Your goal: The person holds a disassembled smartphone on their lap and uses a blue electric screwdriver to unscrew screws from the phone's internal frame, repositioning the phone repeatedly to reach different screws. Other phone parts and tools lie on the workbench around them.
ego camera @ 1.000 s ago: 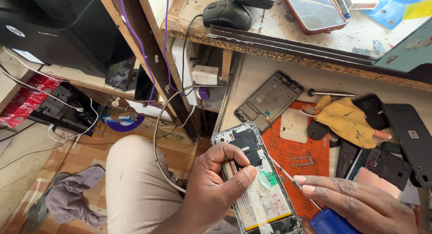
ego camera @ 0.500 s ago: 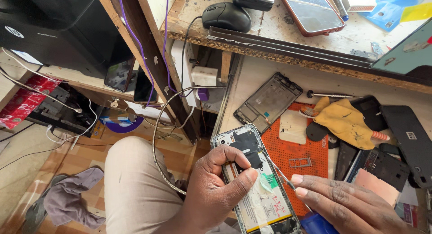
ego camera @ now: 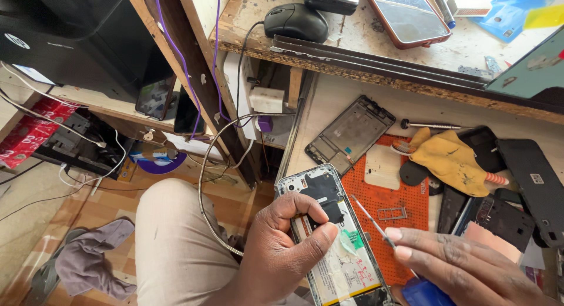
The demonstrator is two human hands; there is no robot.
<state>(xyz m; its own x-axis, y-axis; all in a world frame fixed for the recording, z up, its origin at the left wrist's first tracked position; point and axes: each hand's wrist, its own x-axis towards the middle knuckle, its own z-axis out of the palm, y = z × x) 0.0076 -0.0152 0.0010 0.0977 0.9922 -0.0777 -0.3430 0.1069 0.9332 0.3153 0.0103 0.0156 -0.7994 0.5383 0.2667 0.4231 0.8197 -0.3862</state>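
An opened phone (ego camera: 335, 235) with its back cover off lies at the bottom centre, its black circuit shield and pale battery showing. My left hand (ego camera: 282, 253) grips its left edge, thumb pressed on the battery near a green tab. My right hand (ego camera: 458, 271) holds a thin screwdriver (ego camera: 376, 223) with a blue handle. The metal tip sits just right of the phone's upper edge, over the orange mat (ego camera: 405, 218).
A bare phone frame (ego camera: 349, 129) lies in the drawer beyond. To the right are a yellow cloth (ego camera: 449, 159) and black phone covers (ego camera: 529, 182). The wooden bench above carries a black mouse (ego camera: 296, 21) and a red-cased phone (ego camera: 408, 15). My knee (ego camera: 176, 241) is at lower left.
My right hand has slid a little left and up, bringing the screwdriver tip closer to the phone's right edge. My left hand keeps the same grip.
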